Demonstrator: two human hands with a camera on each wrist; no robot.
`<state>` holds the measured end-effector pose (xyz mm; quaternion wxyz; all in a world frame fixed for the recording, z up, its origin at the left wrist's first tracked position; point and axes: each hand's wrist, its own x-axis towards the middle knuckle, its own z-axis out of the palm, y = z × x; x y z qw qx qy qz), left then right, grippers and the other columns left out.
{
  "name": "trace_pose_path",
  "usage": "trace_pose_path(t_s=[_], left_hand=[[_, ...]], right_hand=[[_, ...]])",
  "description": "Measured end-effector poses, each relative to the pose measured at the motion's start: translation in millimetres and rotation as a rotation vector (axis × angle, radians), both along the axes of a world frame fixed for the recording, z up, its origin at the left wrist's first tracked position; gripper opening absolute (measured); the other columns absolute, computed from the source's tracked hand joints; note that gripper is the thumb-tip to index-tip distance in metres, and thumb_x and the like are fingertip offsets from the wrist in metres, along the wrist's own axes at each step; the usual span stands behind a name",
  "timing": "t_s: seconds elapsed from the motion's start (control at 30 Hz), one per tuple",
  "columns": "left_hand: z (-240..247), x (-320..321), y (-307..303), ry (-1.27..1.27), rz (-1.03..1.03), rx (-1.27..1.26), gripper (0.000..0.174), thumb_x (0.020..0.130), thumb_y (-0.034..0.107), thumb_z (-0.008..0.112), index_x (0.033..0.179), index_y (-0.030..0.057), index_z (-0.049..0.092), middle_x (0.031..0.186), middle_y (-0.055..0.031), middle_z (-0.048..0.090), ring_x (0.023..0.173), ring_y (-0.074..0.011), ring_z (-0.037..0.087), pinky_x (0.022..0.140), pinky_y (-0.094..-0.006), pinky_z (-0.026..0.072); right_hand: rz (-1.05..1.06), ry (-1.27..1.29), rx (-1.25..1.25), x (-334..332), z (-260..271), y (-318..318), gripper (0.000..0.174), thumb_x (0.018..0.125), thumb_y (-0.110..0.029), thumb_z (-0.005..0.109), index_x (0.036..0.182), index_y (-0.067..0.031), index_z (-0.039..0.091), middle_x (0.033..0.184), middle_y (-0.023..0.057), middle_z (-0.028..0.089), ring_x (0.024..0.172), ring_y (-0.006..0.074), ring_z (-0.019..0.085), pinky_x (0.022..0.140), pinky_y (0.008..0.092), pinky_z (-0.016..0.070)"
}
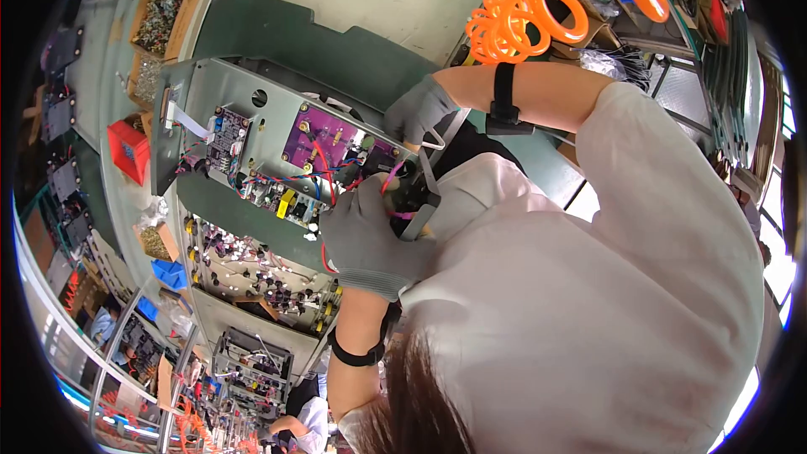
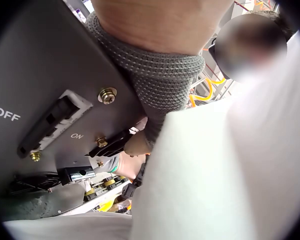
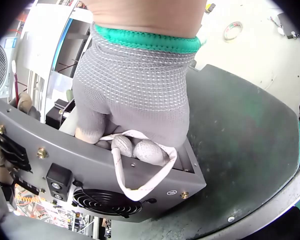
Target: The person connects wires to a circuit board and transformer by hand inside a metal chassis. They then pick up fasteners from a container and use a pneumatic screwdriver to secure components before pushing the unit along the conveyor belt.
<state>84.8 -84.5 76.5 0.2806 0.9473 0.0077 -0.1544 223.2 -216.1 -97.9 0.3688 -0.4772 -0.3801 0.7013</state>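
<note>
R hand (image 3: 132,95), grey glove w/ green cuff, reaches over the panel edge of the metal chassis (image 1: 235,84); its fingers are bent & grip a white loop (image 3: 135,194), which runs b/w them and hangs down the panel's outer face. Fan (image 3: 107,200) sits in that face, just below those fingers; black twin terminal (image 3: 58,181) is below the thumb side.

L hand (image 1: 370,240), also gloved, is over the same edge, near the R fingers but apart. One bare tip is outside, at the black socket (image 2: 110,144); other fingers are inside, mostly hidden — can't tell if they pinch anything. Breaker (image 2: 52,127) w/ OFF & ON marks is on the outer face, near that tip. Magenta wire (image 1: 392,175) is right by the L fingers, b/w the two hands.

Chassis is under & ahead of both hands' fingers, on a green mat (image 1: 277,21). Inside, purple board (image 1: 307,139) is just ahead of the fingers, red wire (image 1: 324,158) crossing it; small circuit board (image 1: 227,143) farther ahead, yellow part (image 1: 286,203) ahead & left of L fingers. Red bin (image 1: 129,151) — well beyond. Orange coiled hose (image 1: 504,34) is off to the right of the R fingers.
</note>
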Motion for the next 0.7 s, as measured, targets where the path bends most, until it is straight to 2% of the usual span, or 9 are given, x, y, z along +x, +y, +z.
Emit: trace_pose_path(t_s=[0.07,0.13,0.23,0.3,0.37,0.5,0.57,0.63,0.7], left_hand=[[0.6,-0.1,-0.4,0.034,0.001,0.0,0.059,0.044,0.023,0.069,0.099,0.0059,0.053,0.072,-0.0051,0.059,0.066,-0.0281,0.056,0.06,-0.0399,0.0404],[0.1,-0.9,0.4,0.014,-0.004,0.017,0.055,0.046,0.02,0.071,0.097,0.011,0.052,0.072,-0.0014,0.054,0.066,-0.0239,0.054,0.063,-0.0387,0.0421],[1.3,0.0,-0.8,0.059,-0.008,0.04,0.055,0.046,0.02,0.071,0.097,0.0113,0.052,0.072,-0.001,0.054,0.066,-0.0236,0.054,0.063,-0.0389,0.042],[-0.6,-0.7,-0.5,0.034,-0.011,0.025,0.055,0.045,0.02,0.071,0.096,0.0114,0.052,0.071,-0.0009,0.053,0.066,-0.0234,0.054,0.063,-0.0389,0.0419],[0.5,-0.2,0.9,0.004,-0.009,0.018,0.054,0.045,0.019,0.071,0.096,0.0114,0.052,0.071,-0.0008,0.053,0.066,-0.0232,0.054,0.062,-0.0389,0.0417],[-0.2,0.2,0.6,-0.009,0.017,-0.015,0.053,0.046,0.022,0.071,0.095,0.0107,0.053,0.07,-0.0015,0.055,0.067,-0.0243,0.055,0.06,-0.0388,0.0407],[-1.0,-4.4,2.5,-0.029,0.029,-0.027,0.055,0.045,0.024,0.072,0.096,0.0102,0.053,0.069,-0.0021,0.057,0.067,-0.0256,0.056,0.06,-0.0388,0.0399],[-1.2,-8.5,1.9,-0.042,0.065,0.016,0.048,0.048,0.025,0.072,0.091,0.0114,0.055,0.068,-0.0016,0.055,0.067,-0.0245,0.055,0.06,-0.0388,0.0378],[-1.7,-13.5,-1.8,-0.161,0.045,0.067,0.044,0.05,0.025,0.071,0.089,0.0121,0.055,0.068,-0.0013,0.054,0.067,-0.0236,0.054,0.06,-0.0386,0.0369]], right_hand=[[0.015,-0.017,0.008,2.7,12.6,2.6,0.023,0.071,-0.02,0.063,0.072,0.0027,0.059,0.059,0.002,0.05,0.057,0.011,0.043,0.052,0.0315,0.0365],[0.109,-0.291,-0.054,9.3,33.3,6.7,0.02,0.069,-0.017,0.064,0.071,0.0021,0.058,0.058,0.0036,0.05,0.057,0.0121,0.044,0.052,0.0321,0.0376],[0.183,-0.243,-0.035,8.6,17.6,18.9,0.018,0.068,-0.014,0.065,0.071,0.0022,0.058,0.059,0.0043,0.051,0.057,0.0136,0.046,0.053,0.0331,0.0385],[0.093,-0.243,-0.075,4.7,12.5,13.7,0.019,0.068,-0.015,0.066,0.068,0.002,0.057,0.056,0.0024,0.05,0.057,0.0116,0.045,0.052,0.0318,0.0382],[-0.019,-0.051,-0.044,-1.8,2.3,12.3,0.024,0.071,-0.018,0.066,0.064,0.0019,0.056,0.053,0.0009,0.048,0.056,0.0091,0.044,0.051,0.0297,0.0372],[0.045,-0.156,0.011,1.3,6.1,9.8,0.029,0.073,-0.021,0.067,0.062,0.0026,0.055,0.051,0.0,0.046,0.055,0.0073,0.041,0.051,0.0277,0.0363],[0.107,-0.208,0.012,7.0,7.4,7.8,0.028,0.074,-0.021,0.066,0.068,0.0036,0.056,0.053,0.0007,0.048,0.057,0.0079,0.041,0.052,0.0281,0.0369],[0.107,-0.192,0.071,11.1,1.0,3.8,0.027,0.076,-0.021,0.064,0.072,0.0036,0.056,0.058,0.0013,0.048,0.062,0.0091,0.043,0.056,0.0301,0.0385],[-0.004,-0.128,0.172,12.0,1.9,1.8,0.026,0.076,-0.02,0.063,0.083,0.0035,0.056,0.068,0.0044,0.052,0.069,0.0105,0.045,0.06,0.032,0.0397]])
